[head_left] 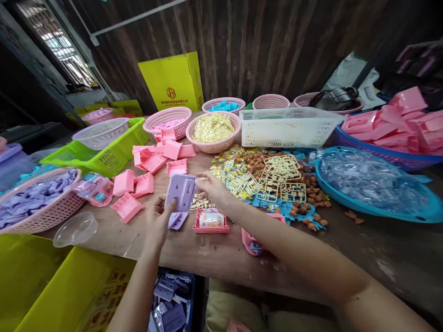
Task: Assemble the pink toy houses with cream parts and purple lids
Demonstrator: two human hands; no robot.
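Observation:
My left hand (159, 213) grips a flat purple plastic panel (182, 191) with slots in it, thumb across its lower left corner. At the panel's right edge, the fingertips of my right hand (210, 186) pinch it. Under the panel, a second purple piece (177, 220) lies on the table, partly covered. Just right of that sits a pink plastic tray (211, 229) with a clear-wrapped packet (211, 218) in it. My right forearm partly hides a pink case (249, 240) with a blue part inside.
Loose pink trays (152, 162) lie left of centre. Cream part frames (282, 170) and small brown pieces (314, 198) are heaped at right. Baskets, a white bin (290, 131) and a blue basin (377, 212) of clear parts stand around. A yellow box (100, 276) is at front left.

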